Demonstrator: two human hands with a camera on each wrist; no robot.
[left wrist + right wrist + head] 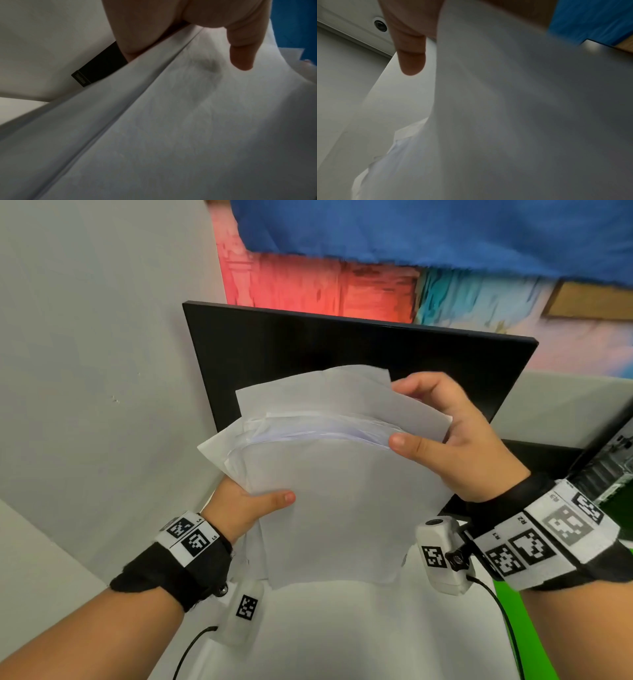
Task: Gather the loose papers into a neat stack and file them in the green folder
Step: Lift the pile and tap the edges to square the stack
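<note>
The papers stand upright above the white bench, edges uneven, probably for squaring. The left hand grips their left side, the right hand pinches the right. The green folder lies near right.

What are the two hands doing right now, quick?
Left hand: grips the lower left edge of the papers, thumb on top.
Right hand: pinches the papers' upper right edge.
</note>
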